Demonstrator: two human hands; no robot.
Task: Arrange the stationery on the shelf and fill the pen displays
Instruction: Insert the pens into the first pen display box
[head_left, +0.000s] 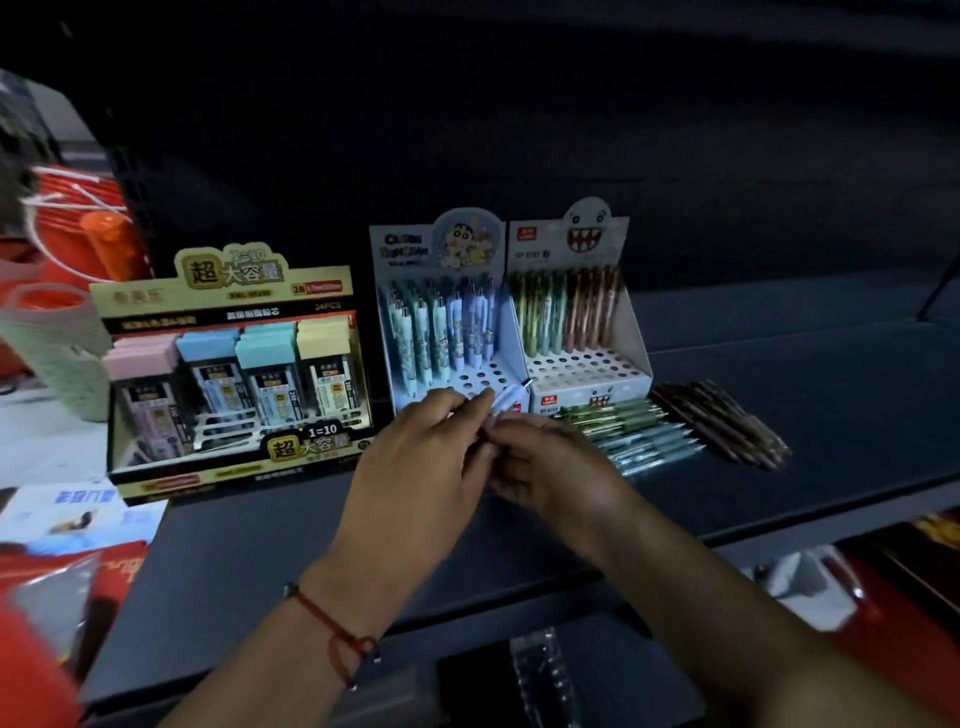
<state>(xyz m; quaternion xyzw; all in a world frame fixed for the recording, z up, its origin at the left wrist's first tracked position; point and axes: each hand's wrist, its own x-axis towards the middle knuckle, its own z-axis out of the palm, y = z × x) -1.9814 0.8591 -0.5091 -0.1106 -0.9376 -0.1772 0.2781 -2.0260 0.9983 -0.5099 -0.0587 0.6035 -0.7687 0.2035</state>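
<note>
Both hands, left hand (415, 457) and right hand (550, 467), are pinching one pale pen (506, 397), just before the blue display (452, 332); filling is underway, and next calls for seating it in an empty hole.

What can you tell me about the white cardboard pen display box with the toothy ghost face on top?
The white cardboard pen display box with the toothy ghost face stands upright on the dark shelf, side against the cartoon-printed blue display box on its left. Its tall back card carries the grinning ghost cut-out. A stepped white insert has rows of round holes: the back rows hold green, teal and brown pens upright, the front rows are empty. Loose pens lie in front of it.
</note>
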